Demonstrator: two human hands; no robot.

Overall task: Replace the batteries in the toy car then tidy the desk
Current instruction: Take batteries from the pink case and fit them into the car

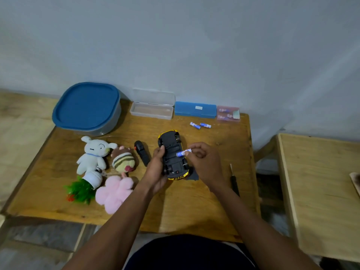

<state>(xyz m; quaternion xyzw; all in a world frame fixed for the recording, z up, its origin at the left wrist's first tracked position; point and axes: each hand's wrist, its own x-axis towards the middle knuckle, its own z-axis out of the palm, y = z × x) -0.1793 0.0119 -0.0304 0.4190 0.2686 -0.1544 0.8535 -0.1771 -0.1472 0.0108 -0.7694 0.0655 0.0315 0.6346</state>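
Observation:
A yellow toy car [172,152] lies upside down, black underside up, its battery bay uncovered. My left hand [155,170] grips the car from its left side and underneath. My right hand [202,162] pinches a blue and white battery [182,152] at the car's right edge, its free end over the bay. Two more blue batteries [200,125] lie on the desk beyond the car. A dark flat piece [192,175] lies under my right hand beside the car. A black screwdriver [234,182] lies to the right.
On the wooden desk [194,207] stand a blue-lidded tub [86,108], an open clear case [152,109], a blue case [195,110] and a pink box of batteries [228,113] along the wall. A black remote [141,154], plush toys [93,152] and a fake plant [83,189] lie left.

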